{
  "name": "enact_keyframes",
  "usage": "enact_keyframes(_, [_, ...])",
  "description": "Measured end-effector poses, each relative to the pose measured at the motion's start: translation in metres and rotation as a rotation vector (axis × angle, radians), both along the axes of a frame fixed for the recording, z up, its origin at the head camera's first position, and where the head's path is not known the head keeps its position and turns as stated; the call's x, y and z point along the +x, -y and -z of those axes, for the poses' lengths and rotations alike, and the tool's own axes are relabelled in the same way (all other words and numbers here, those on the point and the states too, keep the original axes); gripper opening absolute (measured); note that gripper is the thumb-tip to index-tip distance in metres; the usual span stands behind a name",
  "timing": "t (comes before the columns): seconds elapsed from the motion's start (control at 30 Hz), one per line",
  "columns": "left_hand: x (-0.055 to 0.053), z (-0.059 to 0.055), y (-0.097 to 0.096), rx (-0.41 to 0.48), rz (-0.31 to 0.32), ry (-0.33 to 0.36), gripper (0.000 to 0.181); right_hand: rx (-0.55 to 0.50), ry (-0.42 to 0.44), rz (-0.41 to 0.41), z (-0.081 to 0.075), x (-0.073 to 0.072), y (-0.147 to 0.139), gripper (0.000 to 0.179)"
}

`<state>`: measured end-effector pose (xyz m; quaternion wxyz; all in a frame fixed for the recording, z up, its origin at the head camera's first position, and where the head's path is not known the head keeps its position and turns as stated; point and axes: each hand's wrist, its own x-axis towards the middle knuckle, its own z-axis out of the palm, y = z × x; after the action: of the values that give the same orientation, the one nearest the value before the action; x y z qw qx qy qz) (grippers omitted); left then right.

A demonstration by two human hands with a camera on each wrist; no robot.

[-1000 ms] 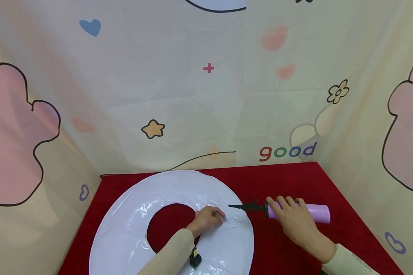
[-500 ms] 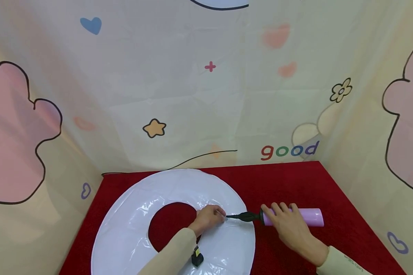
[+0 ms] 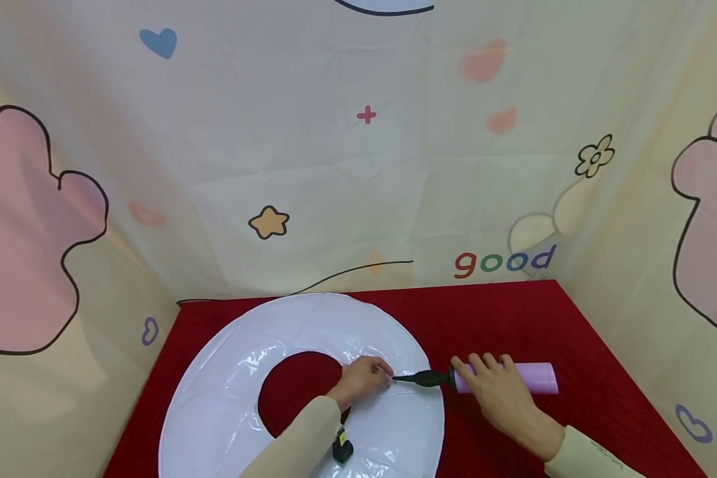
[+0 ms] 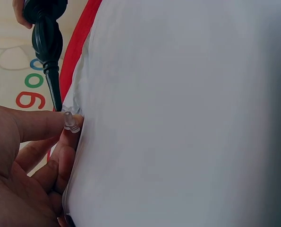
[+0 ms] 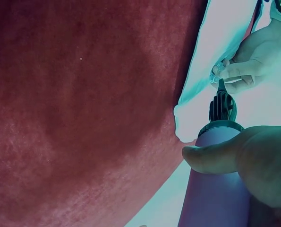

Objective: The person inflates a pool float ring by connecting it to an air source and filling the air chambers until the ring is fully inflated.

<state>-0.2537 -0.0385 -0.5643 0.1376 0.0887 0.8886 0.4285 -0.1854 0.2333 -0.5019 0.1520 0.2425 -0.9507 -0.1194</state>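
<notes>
A large white inflatable swim ring (image 3: 215, 405) lies on the red surface, puffed out and shiny. At the right side of its hole, my left hand (image 3: 360, 382) pinches the clear plastic valve (image 4: 70, 123) between thumb and fingers. From the right, my right hand (image 3: 504, 401) grips a purple hand pump (image 3: 536, 378) around its barrel. The pump's black tapered nozzle (image 3: 427, 378) points left over the ring. In the left wrist view its tip is right at the valve by my fingertips; whether it sits inside is hidden.
The red cloth-covered table (image 3: 496, 318) extends right of the ring. A small black device (image 3: 342, 448) shows beside my left wrist. A printed fabric backdrop (image 3: 334, 166) stands behind the table and along both sides.
My right hand has brought the pump left and slightly down, so the nozzle tip has gone from a gap away to my left fingertips. The left hand has kept its pinch in place.
</notes>
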Motion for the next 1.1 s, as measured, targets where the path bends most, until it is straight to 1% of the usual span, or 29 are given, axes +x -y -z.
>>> enact_keyframes(0.17, [0.001, -0.002, 0.001, 0.012, -0.005, 0.022, 0.008, 0.012, -0.016, -0.009, -0.003, -0.001, 0.003, 0.081])
enact_keyframes(0.33, [0.001, -0.004, 0.001, 0.034, 0.006, 0.006, 0.012, 0.06, -0.057, -0.035, -0.012, -0.004, 0.008, 0.08])
enact_keyframes(0.47, [0.001, -0.004, 0.001, 0.041, 0.018, -0.002, 0.012, 0.109, -0.069, -0.042, -0.019, -0.005, 0.011, 0.078])
enact_keyframes(0.67, [0.001, -0.005, 0.0, 0.033, 0.019, -0.011, 0.011, 0.198, -0.063, -0.052, -0.031, -0.008, 0.019, 0.092])
enact_keyframes(0.73, [0.001, -0.006, 0.001, 0.027, 0.026, 0.001, 0.013, 0.224, -0.055, -0.052, -0.034, -0.009, 0.021, 0.096])
enact_keyframes(0.9, [0.001, -0.01, 0.001, 0.018, 0.053, 0.035, 0.017, 0.261, -0.034, -0.043, -0.037, -0.01, 0.022, 0.099])
enact_keyframes(1.0, [0.002, -0.009, 0.001, 0.006, 0.071, 0.018, 0.02, 0.268, -0.029, -0.043, -0.038, -0.012, 0.022, 0.098])
enact_keyframes(1.1, [0.001, -0.006, 0.002, -0.004, 0.084, -0.005, 0.02, 0.27, -0.036, -0.048, -0.039, -0.014, 0.022, 0.098])
